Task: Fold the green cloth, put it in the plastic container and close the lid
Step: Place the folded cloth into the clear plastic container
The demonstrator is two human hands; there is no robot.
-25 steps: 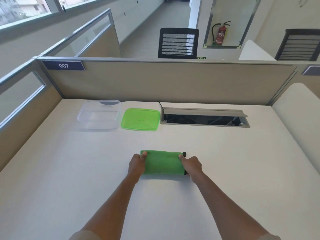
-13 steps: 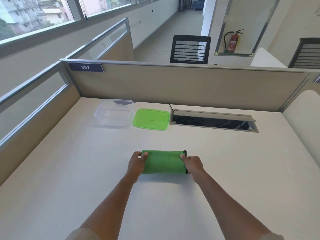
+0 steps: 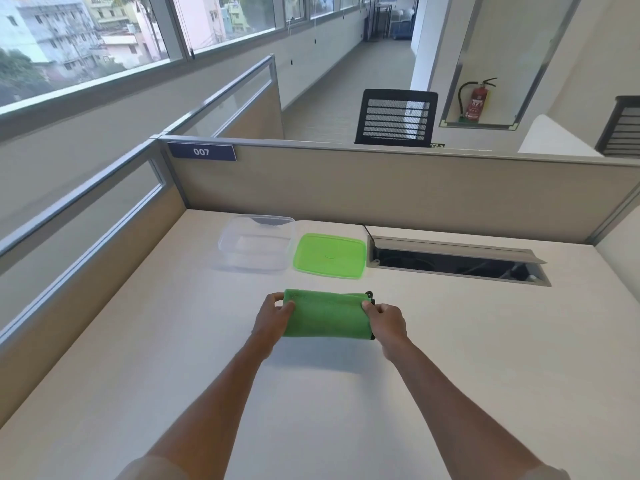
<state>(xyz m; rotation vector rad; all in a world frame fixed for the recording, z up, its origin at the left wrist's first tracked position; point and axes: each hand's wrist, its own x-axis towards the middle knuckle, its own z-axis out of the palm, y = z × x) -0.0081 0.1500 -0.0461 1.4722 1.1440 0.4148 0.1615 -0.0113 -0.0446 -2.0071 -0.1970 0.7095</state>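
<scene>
The green cloth (image 3: pixel 327 317) is folded into a small rectangle with a dark edge at its right end. It is held just above the white desk (image 3: pixel 138 341), with its shadow below it. My left hand (image 3: pixel 273 320) pinches its left end and my right hand (image 3: pixel 386 323) pinches its right end. Beyond it, the clear plastic container (image 3: pixel 255 243) stands open and empty. The green lid (image 3: pixel 330 255) lies flat on the desk to the container's right.
An open cable hatch (image 3: pixel 457 261) is sunk into the desk to the right of the lid. Beige partitions (image 3: pixel 381 188) wall the desk at the back and left. A black chair (image 3: pixel 396 117) stands behind the back partition.
Both hands have lifted the folded cloth slightly off the desk and moved it a little toward the container. The camera has tilted up and turned left.
</scene>
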